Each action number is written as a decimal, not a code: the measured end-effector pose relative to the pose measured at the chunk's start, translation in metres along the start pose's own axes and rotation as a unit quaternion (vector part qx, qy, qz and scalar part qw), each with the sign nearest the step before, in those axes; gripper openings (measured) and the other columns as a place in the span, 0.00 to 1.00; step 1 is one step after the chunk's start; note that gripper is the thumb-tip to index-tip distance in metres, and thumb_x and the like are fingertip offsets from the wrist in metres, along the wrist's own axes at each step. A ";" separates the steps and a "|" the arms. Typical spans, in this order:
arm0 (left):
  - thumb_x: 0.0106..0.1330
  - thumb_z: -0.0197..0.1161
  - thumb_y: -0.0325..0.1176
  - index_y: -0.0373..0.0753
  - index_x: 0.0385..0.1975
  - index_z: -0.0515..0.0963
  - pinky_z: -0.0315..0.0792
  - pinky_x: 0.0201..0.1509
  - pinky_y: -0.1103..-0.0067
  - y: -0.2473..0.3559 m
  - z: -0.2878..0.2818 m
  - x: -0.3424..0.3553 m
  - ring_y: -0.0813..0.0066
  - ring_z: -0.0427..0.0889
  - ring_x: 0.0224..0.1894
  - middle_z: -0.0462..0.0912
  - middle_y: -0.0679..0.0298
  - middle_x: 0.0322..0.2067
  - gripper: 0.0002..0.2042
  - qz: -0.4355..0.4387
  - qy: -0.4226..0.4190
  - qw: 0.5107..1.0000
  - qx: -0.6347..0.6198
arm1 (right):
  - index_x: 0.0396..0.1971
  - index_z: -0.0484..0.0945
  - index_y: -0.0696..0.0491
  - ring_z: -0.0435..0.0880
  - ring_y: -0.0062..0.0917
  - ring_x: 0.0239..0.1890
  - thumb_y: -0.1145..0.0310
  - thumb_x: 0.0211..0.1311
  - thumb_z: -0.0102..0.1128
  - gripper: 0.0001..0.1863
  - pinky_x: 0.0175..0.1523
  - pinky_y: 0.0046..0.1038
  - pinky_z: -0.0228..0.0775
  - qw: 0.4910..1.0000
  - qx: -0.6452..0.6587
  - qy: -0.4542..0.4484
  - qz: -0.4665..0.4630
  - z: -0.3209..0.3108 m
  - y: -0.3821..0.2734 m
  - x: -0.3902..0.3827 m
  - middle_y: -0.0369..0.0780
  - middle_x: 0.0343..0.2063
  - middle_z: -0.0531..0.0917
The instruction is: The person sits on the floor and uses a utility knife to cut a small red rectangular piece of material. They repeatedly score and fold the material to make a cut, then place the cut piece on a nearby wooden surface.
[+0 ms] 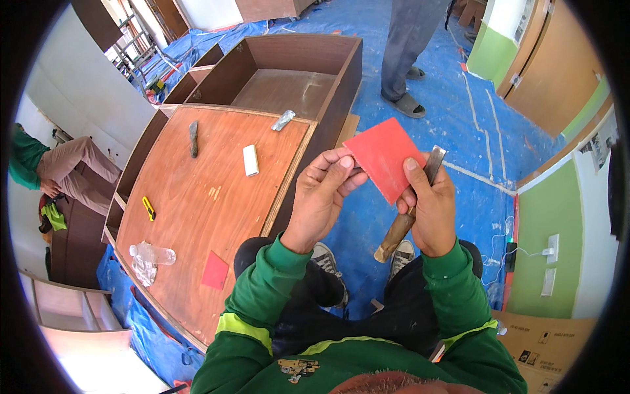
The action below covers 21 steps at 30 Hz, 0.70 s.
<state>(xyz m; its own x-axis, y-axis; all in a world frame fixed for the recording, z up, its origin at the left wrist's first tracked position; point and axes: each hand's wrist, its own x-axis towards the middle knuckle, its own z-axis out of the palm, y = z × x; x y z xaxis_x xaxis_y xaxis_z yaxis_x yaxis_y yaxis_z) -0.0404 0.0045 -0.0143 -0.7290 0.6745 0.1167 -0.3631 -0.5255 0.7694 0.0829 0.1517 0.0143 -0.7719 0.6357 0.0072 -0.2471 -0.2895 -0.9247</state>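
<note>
In front of me is a thin red square sheet (386,157) with a finely toothed lower-left edge, resembling a glue spreader. My left hand (323,194) pinches its left corner between thumb and fingers. My right hand (430,207) presses its thumb on the sheet's right side. That same hand also grips a chisel (395,234), its worn wooden handle pointing down and its metal blade up past the fingers. To the left, a second red sheet (214,270) lies flat on a reddish wooden panel (190,217).
On the panel lie a yellow cutter (149,209), a white block (251,161), a dark tool (193,139), a foil-like packet (283,121) and a plastic bottle (154,253). Blue sheeting (453,141) covers the floor. One person (408,52) stands ahead; another (72,164) sits left.
</note>
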 end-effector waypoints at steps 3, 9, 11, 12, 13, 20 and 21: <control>0.83 0.58 0.32 0.35 0.55 0.80 0.83 0.61 0.74 0.000 -0.001 0.001 0.74 0.87 0.53 0.88 0.60 0.51 0.10 0.004 0.002 1.000 -0.003 | 0.50 0.79 0.57 0.69 0.11 0.21 0.62 0.78 0.64 0.14 0.25 0.20 0.67 1.000 -0.001 0.000 -0.001 0.002 0.000 0.000 0.30 0.25 0.76; 0.82 0.58 0.34 0.37 0.52 0.79 0.85 0.57 0.76 0.003 -0.007 0.005 0.73 0.89 0.50 0.89 0.60 0.48 0.09 0.013 0.006 1.000 0.017 | 0.50 0.79 0.56 0.70 0.10 0.21 0.61 0.79 0.64 0.13 0.25 0.19 0.66 1.000 -0.013 -0.013 -0.010 0.003 0.000 -0.001 0.29 0.24 0.75; 0.82 0.57 0.34 0.38 0.51 0.79 0.85 0.57 0.77 0.005 -0.009 0.005 0.73 0.89 0.49 0.89 0.60 0.47 0.09 0.011 0.004 1.000 0.028 | 0.49 0.79 0.56 0.70 0.10 0.20 0.61 0.79 0.64 0.13 0.25 0.19 0.66 1.000 -0.012 -0.021 -0.010 0.003 -0.001 -0.002 0.29 0.23 0.75; 0.82 0.57 0.34 0.38 0.51 0.79 0.86 0.56 0.76 0.005 -0.009 0.005 0.73 0.89 0.49 0.89 0.60 0.46 0.08 0.010 0.003 1.000 0.029 | 0.48 0.79 0.56 0.70 0.10 0.20 0.61 0.79 0.64 0.12 0.25 0.19 0.66 1.000 -0.016 -0.017 -0.007 0.003 -0.001 -0.002 0.29 0.23 0.75; 0.82 0.57 0.34 0.38 0.50 0.79 0.86 0.55 0.76 0.006 -0.010 0.005 0.73 0.90 0.48 0.89 0.60 0.46 0.08 0.010 0.002 1.000 0.029 | 0.47 0.79 0.55 0.70 0.11 0.20 0.61 0.79 0.64 0.12 0.25 0.19 0.66 1.000 -0.021 -0.012 -0.005 0.002 -0.001 -0.002 0.30 0.22 0.75; 0.81 0.57 0.32 0.37 0.49 0.77 0.88 0.52 0.74 0.011 -0.009 0.005 0.73 0.89 0.46 0.87 0.61 0.42 0.06 0.009 0.005 1.000 0.016 | 0.56 0.79 0.58 0.69 0.10 0.22 0.64 0.79 0.64 0.16 0.25 0.19 0.68 0.999 -0.034 -0.029 0.001 -0.002 0.002 -0.003 0.31 0.30 0.79; 0.81 0.57 0.31 0.37 0.49 0.77 0.88 0.53 0.73 0.013 -0.008 0.004 0.74 0.89 0.46 0.87 0.61 0.42 0.06 0.005 0.006 1.000 0.019 | 0.52 0.79 0.57 0.70 0.10 0.21 0.62 0.79 0.64 0.14 0.25 0.19 0.67 0.999 -0.037 -0.021 -0.004 -0.001 0.001 -0.003 0.31 0.27 0.78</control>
<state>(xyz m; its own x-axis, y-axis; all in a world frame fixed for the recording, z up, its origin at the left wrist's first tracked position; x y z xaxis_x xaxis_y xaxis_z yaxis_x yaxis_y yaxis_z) -0.0526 -0.0032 -0.0089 -0.7392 0.6633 0.1163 -0.3347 -0.5117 0.7913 0.0857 0.1499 0.0134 -0.7941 0.6072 0.0284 -0.2097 -0.2298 -0.9504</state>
